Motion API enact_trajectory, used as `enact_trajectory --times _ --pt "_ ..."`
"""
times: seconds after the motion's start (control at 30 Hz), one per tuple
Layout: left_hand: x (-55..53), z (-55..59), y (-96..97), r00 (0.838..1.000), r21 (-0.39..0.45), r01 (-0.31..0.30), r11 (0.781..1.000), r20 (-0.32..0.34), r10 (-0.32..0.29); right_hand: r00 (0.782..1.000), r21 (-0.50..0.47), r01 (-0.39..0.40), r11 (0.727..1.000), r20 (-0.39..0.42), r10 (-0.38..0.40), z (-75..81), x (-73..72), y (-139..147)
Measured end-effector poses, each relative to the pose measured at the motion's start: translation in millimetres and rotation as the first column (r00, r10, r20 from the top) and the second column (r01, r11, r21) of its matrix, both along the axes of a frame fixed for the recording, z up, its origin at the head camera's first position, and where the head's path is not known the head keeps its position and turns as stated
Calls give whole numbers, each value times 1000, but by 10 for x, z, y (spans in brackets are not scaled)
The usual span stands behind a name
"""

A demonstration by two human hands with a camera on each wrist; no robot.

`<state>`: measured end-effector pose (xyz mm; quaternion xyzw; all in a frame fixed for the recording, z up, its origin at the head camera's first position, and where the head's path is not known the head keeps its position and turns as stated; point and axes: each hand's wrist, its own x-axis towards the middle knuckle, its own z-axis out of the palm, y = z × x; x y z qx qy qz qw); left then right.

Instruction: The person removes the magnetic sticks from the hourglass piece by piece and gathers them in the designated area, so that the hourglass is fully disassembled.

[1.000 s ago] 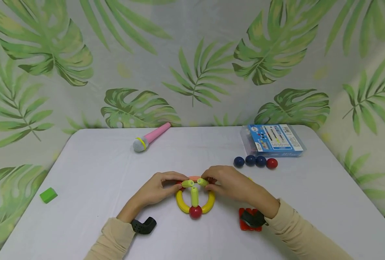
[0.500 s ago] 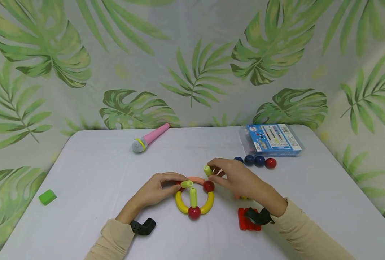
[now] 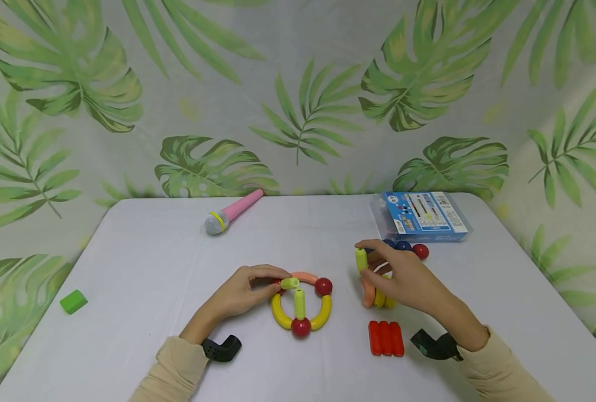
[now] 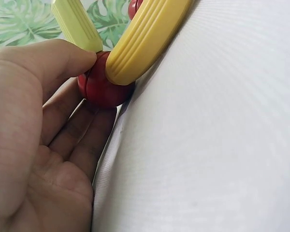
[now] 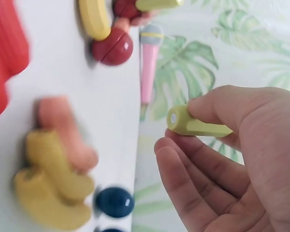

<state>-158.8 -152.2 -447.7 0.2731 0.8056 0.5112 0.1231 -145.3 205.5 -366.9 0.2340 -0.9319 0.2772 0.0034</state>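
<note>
My left hand (image 3: pixel 242 291) pinches a red ball (image 4: pixel 105 89) between thumb and fingers at the left of a ring on the table. A light green stick (image 4: pixel 78 26) leans inward from that ball. Two yellow curved sticks (image 3: pixel 280 314) and an orange curved stick (image 3: pixel 305 277) link it with the front red ball (image 3: pixel 300 328) and the right red ball (image 3: pixel 323 286). Another light green stick (image 3: pixel 300 304) rises from the front ball. Raised to the right of the ring, my right hand (image 3: pixel 405 273) pinches a light green stick (image 5: pixel 200 127) with a pale disc in its end.
Orange and yellow curved sticks (image 5: pixel 53 183) lie below my right hand. Nearer are three red sticks (image 3: pixel 386 338). Blue balls (image 3: pixel 403 245) and a red ball (image 3: pixel 420 251) line up before a blue-labelled box (image 3: pixel 425 215). A toy microphone (image 3: pixel 233 212) and green block (image 3: pixel 74 301) lie leftward.
My right hand has lifted its light green stick away from the ring's right red ball and carried it to the right. The left hand has stayed at its ball.
</note>
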Motion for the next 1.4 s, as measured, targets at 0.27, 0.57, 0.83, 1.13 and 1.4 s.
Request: enact_trajectory --times 0.27,0.57,0.83,1.13,1.4 --pt "2 -2 3 1000 1 -2 1000 16 2 996 21 75 997 56 -76 -94 225 360" --pt "10 1 1 1000 10 -8 1000 25 7 972 73 126 989 188 -138 -226 580 637" --pt "14 0 6 1000 0 -10 1000 23 10 964 76 87 993 245 -103 -409 808 727" --pt "12 -6 8 999 4 -6 1000 31 6 934 53 53 997 352 -68 -428 859 740" --pt "3 -8 8 1000 2 -7 1000 21 7 946 14 -23 1000 325 17 -403 838 765"
